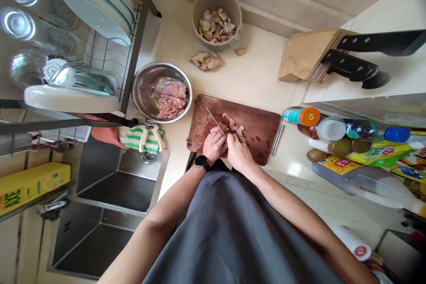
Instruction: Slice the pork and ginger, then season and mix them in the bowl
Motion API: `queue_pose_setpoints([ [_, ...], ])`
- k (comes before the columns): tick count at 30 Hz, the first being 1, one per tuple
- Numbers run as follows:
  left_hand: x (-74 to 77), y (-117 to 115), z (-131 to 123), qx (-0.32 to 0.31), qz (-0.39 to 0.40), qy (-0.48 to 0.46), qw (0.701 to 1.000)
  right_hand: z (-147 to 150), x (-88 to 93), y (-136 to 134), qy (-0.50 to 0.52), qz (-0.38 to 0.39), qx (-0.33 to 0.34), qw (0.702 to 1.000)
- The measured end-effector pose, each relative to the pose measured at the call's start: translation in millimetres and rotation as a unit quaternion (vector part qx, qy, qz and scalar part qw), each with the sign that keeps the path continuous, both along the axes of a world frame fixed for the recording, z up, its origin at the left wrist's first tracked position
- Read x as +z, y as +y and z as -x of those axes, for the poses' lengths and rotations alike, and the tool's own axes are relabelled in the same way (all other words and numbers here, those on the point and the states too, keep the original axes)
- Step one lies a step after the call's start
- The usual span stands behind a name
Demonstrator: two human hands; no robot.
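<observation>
A brown cutting board (259, 126) lies on the pale counter with raw pink meat (234, 125) on it. My left hand (214, 145), a black watch on its wrist, is curled with its fingertips pressing down a piece of the meat. My right hand (238, 153) is closed round the handle of a knife (215, 120). The blade points away from me and to the left, lying close beside my left fingers. A steel bowl (143, 80) left of the board holds cut pieces of raw meat.
A beige basket of garlic (217, 4) stands at the back, with ginger (206, 60) before it. A knife block (304, 55) lies to the right, above bottles (328, 129). A dish rack (100, 13) and a steel sink (116, 191) are on the left.
</observation>
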State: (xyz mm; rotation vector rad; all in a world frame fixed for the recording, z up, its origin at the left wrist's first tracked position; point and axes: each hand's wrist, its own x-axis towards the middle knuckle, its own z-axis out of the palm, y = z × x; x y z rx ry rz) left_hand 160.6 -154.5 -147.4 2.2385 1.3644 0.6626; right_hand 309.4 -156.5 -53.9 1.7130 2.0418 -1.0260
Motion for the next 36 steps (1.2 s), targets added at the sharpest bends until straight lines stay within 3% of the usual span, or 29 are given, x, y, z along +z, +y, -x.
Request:
queue_pose_setpoints([
  [3, 4.0, -0.2, 0.2, -0.003, 0.008, -0.022, 1.0, -11.5, -0.6, 11.5, 0.047, -0.013, -0.035, 0.998],
  [6, 9.4, -0.6, 0.7, -0.008, 0.007, -0.035, 0.999, -25.6, 4.8, -8.4, 0.023, -0.021, -0.054, 0.998],
  [12, 6.4, -4.3, 5.1, -0.006, -0.012, -0.004, 1.0, -16.0, 15.9, -50.7, -0.029, -0.003, 0.029, 0.999],
  [18, 0.2, -6.4, 6.3, -0.004, 0.008, 0.008, 1.0, -23.7, 15.8, -78.5, -0.058, 0.041, 0.043, 0.997],
  [21, 0.5, -5.0, 5.0, -0.001, 0.017, 0.005, 1.0, -16.6, 14.3, -67.6, -0.066, 0.059, 0.041, 0.995],
  [26, 2.4, -2.5, 4.5, 0.008, 0.006, 0.0, 1.0, 18.1, 7.1, -6.0, -0.047, 0.025, 0.024, 0.998],
  [28, 3.5, -1.7, 4.2, 0.008, -0.009, 0.007, 1.0, 19.3, 5.7, 0.9, -0.038, 0.007, 0.017, 0.999],
  [34, 1.9, -1.5, 2.5, 0.0, -0.028, 0.031, 0.999, -17.3, 7.6, -60.7, -0.054, 0.075, 0.021, 0.996],
  [36, 0.5, -2.6, 2.4, 0.002, -0.017, 0.029, 0.999, -20.0, 4.4, -61.3, -0.047, 0.067, 0.009, 0.997],
])
